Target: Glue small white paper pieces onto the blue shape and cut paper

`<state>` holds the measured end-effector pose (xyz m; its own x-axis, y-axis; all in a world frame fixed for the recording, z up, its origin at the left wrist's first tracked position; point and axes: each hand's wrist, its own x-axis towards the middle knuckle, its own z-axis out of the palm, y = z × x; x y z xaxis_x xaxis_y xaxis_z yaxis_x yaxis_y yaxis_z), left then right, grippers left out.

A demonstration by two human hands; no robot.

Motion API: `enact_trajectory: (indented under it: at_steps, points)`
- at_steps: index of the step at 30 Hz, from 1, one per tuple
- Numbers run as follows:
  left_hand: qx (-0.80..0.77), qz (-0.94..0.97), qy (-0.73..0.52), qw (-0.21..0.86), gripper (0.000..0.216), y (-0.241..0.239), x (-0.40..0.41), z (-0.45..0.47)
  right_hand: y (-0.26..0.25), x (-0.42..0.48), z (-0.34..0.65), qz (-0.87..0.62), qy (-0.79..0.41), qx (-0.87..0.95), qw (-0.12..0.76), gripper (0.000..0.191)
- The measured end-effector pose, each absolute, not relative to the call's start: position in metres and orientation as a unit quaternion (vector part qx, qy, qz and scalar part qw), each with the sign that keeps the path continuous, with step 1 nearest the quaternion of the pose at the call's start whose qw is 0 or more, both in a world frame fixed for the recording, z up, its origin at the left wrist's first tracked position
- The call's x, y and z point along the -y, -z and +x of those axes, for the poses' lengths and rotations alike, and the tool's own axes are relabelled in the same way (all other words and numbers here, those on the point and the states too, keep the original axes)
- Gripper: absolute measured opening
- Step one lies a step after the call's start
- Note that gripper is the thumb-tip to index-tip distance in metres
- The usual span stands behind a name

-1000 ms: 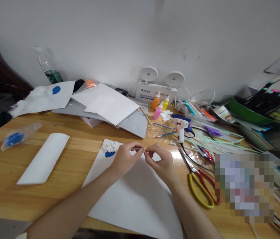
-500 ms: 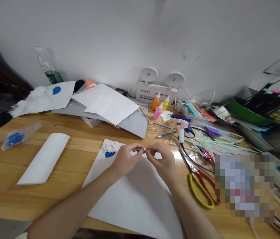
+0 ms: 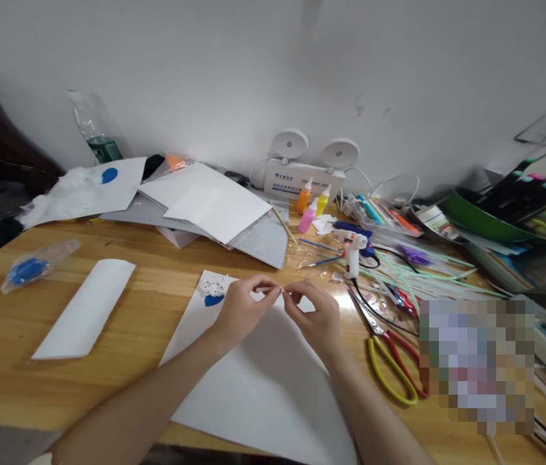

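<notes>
Above a large white sheet of paper (image 3: 263,394), my left hand (image 3: 243,310) pinches a thin, pale, stick-like piece (image 3: 267,289) between thumb and forefinger. My right hand (image 3: 315,313) is closed too, its fingertips pressed together at the right end of that piece. The fingers cover most of it, so its exact kind does not show. Left of my left hand, on the sheet's upper corner, lie a clump of white crumbly bits (image 3: 215,285) with dark specks and a blue patch (image 3: 213,300).
Scissors (image 3: 384,349) with yellow and red handles lie right of the sheet, below a white glue gun (image 3: 351,255). A folded white paper (image 3: 86,310) and a bag with blue material (image 3: 30,270) lie left. Small paint bottles (image 3: 307,218) stand behind. Pale strips (image 3: 440,274) clutter the right.
My fingertips have shifted very slightly, and a little more of the thin pale piece shows between them. Everything else stays in place.
</notes>
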<state>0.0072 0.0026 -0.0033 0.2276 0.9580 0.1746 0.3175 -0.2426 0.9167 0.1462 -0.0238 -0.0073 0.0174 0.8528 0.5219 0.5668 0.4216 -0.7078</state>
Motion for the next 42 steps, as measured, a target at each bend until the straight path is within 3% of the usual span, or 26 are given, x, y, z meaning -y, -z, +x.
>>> enact_trajectory:
  at_steps: [23, 42]
  points:
    - [-0.449, 0.676, -0.397, 0.429, 0.019, 0.0049, -0.0027, 0.0061, 0.0073, 0.0243, 0.1489, -0.533, -0.222, 0.654, 0.489, 0.007]
    - [-0.454, 0.673, -0.381, 0.443, 0.021, 0.0035, -0.0024, 0.0063, 0.0117, 0.0239, 0.1447, -0.516, -0.112, 0.683, 0.505, 0.011]
